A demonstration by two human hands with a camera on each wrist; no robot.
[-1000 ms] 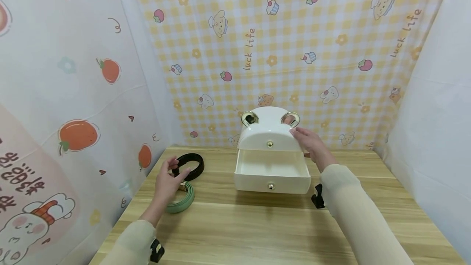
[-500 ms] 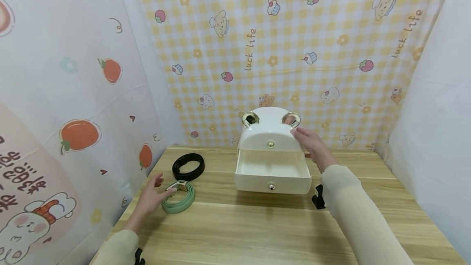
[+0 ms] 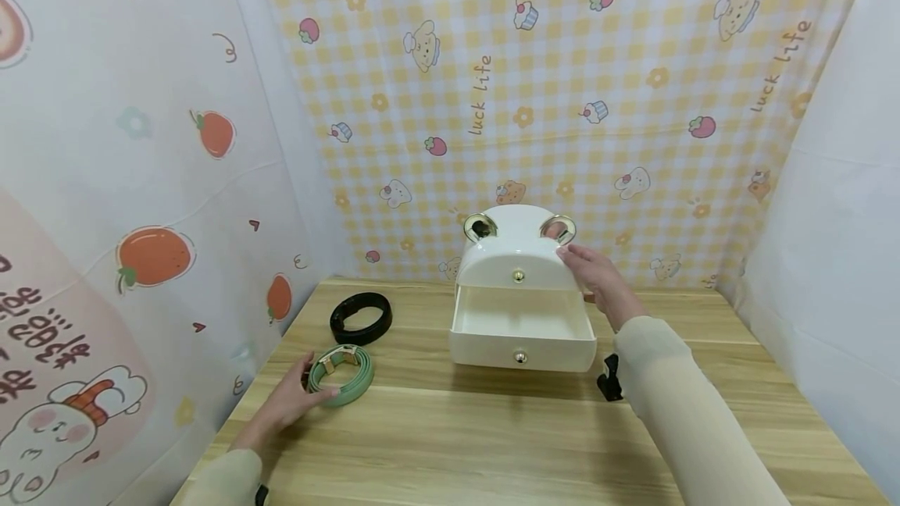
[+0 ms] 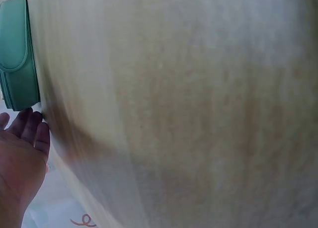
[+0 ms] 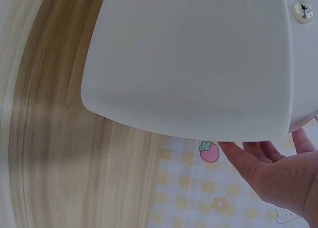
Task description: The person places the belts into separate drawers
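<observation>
In the head view a coiled green belt with a metal buckle lies on the table at the left. My left hand is at its near left side, thumb along the front of the coil and fingers at its left edge. The left wrist view shows the fingers right at the end of the green belt. My right hand rests against the upper right side of a white frog-shaped storage box. Its lower drawer is pulled out with nothing inside; the drawer's side fills the right wrist view.
Behind the green belt lies a coiled black belt. A black clip-like piece shows by the right sleeve. The wooden table is bounded by a checked cloth at the back and white cloths at both sides.
My left hand has drawn back from beside the black belt, moving nearer and left to the green belt. My right hand has stayed on the box.
</observation>
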